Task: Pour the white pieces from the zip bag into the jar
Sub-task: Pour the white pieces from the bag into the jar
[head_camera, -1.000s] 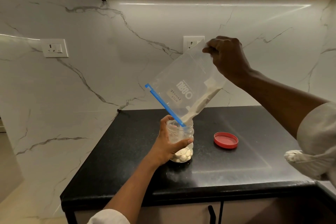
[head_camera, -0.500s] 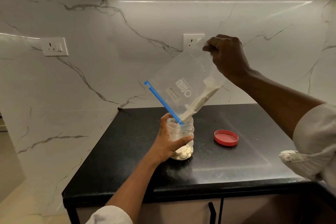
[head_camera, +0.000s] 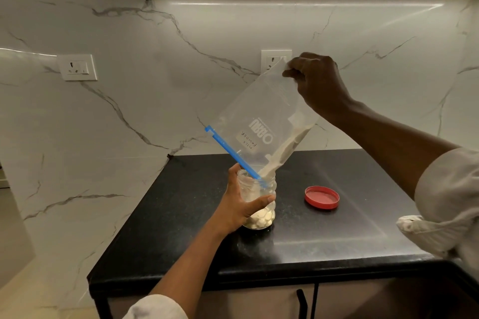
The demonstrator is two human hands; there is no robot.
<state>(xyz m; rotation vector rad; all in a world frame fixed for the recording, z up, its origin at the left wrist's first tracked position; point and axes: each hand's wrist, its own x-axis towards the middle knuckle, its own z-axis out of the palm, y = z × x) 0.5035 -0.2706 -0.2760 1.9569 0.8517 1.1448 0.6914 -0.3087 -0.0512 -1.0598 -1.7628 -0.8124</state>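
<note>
So the left hand (head_camera: 241,204) is wrapped round the jar (head_camera: 258,197) mid-counter while the right hand (head_camera: 315,83) pinches the zip bag (head_camera: 261,124) by its upturned bottom corner, mouth down in the jar, white pieces (head_camera: 282,150) bunched along the bag's right edge. I'd keep that corner high and shake gently so they funnel in. Red lid (head_camera: 322,197) sits well right; near counter edge (head_camera: 285,270) isn't close.

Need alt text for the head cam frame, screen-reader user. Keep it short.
A person's right hand holds a clear zip bag upside down by its bottom corner, its blue-zippered mouth tipped into an open clear jar that the left hand grips on a black countertop. White pieces lie in the jar's bottom, and a red lid lies to its right.
</note>
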